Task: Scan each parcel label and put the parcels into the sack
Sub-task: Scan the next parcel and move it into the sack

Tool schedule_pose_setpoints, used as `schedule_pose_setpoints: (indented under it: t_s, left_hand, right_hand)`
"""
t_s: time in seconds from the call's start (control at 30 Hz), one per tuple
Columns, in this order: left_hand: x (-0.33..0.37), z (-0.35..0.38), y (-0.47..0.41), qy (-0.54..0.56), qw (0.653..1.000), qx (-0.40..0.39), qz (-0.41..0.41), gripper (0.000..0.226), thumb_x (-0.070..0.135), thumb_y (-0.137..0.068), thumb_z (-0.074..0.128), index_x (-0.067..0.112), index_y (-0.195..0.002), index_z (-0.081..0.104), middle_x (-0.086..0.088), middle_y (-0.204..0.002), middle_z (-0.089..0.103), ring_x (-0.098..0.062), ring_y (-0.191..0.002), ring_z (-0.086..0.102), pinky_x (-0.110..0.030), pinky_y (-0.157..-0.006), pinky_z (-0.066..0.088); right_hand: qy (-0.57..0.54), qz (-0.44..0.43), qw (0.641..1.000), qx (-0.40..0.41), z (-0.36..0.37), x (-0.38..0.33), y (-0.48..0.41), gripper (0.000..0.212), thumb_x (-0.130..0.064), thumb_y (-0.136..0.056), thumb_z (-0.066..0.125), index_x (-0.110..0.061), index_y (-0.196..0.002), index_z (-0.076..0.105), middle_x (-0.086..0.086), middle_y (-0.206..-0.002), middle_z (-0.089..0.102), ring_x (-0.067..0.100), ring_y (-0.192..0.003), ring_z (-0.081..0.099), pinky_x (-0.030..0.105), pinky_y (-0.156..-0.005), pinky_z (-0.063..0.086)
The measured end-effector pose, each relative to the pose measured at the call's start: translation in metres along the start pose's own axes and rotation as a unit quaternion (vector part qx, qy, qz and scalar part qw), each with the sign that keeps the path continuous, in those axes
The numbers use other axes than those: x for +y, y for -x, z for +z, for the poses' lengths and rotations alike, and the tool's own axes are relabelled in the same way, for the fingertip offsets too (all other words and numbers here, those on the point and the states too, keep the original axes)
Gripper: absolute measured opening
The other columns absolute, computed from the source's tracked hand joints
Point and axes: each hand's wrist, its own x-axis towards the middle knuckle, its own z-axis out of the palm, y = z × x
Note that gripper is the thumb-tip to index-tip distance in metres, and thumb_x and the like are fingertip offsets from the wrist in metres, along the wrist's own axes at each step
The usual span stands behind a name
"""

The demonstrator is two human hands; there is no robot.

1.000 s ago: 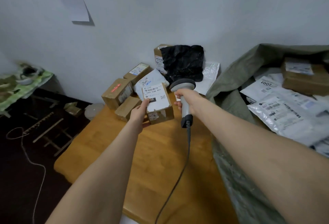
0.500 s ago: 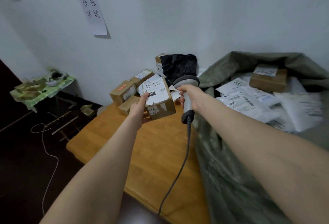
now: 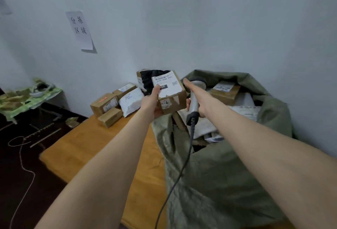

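Head view: wooden table (image 3: 87, 148) beside green sack (image 3: 228, 183), pale wall (image 3: 200, 19) behind

"分拣 / 区域" is handwritten in two rows on the paper sign (image 3: 81, 30) taped to the wall (image 3: 200, 19). On the white label (image 3: 168, 84) of the held cardboard box (image 3: 175, 104), "060" is printed white on a black block (barcode above, and a line starting "060", rest blurred). A handwritten "4" is seen on the box side. Other labels (image 3: 125, 88) are too blurred.
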Motion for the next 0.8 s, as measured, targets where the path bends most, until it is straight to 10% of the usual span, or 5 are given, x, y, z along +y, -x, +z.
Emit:
schedule_pose_setpoints:
  t_s: [0.3,0.5,0.6,0.8]
  left_hand:
    - [0.002,0.116,0.009,-0.025,0.998,-0.049,-0.003,0.058,0.058,-0.093,0.044,0.009,-0.121,0.057,-0.012,-0.108,0.068,-0.026,-0.095,0.066,-0.039,-0.079,0.057]
    - [-0.007,0.086,-0.017,-0.314,0.941,0.085,0.092,0.031,0.024,-0.089,0.063,0.009,-0.115,0.056,0.000,-0.097,0.054,-0.022,-0.097,0.054,-0.032,-0.075,0.048]
    - [-0.011,0.062,-0.036,-0.411,0.903,0.111,0.060,0.048,0.030,-0.086,0.068,0.006,-0.121,0.046,-0.006,-0.103,0.052,-0.021,-0.090,0.051,-0.027,-0.057,0.037]
    - [-0.037,0.046,-0.116,-0.460,0.882,0.098,-0.039,0.134,0.080,-0.047,0.068,0.008,-0.148,0.019,-0.017,-0.136,0.048,-0.035,-0.121,0.049,-0.049,-0.097,0.047]
  right_hand:
    - [-0.045,0.005,0.999,0.028,-0.094,-0.037,-0.024,0.048,-0.035,-0.072,0.085,-0.010,-0.109,0.066,0.007,-0.096,0.073,0.015,-0.066,0.066,0.023,-0.058,0.056]
    - [-0.075,-0.021,0.993,0.085,-0.113,-0.046,-0.050,0.053,-0.033,-0.073,0.084,-0.010,-0.114,0.059,0.009,-0.101,0.068,0.016,-0.069,0.065,0.023,-0.053,0.055]
    - [-0.069,-0.018,0.994,0.083,-0.103,-0.047,-0.068,0.054,-0.031,-0.072,0.085,-0.009,-0.114,0.058,0.010,-0.103,0.068,0.017,-0.070,0.065,0.022,-0.050,0.054]
    - [-0.029,-0.016,0.995,0.098,-0.077,-0.044,-0.108,0.049,-0.030,-0.075,0.084,-0.008,-0.107,0.055,0.011,-0.097,0.065,0.018,-0.069,0.063,0.024,-0.054,0.054]
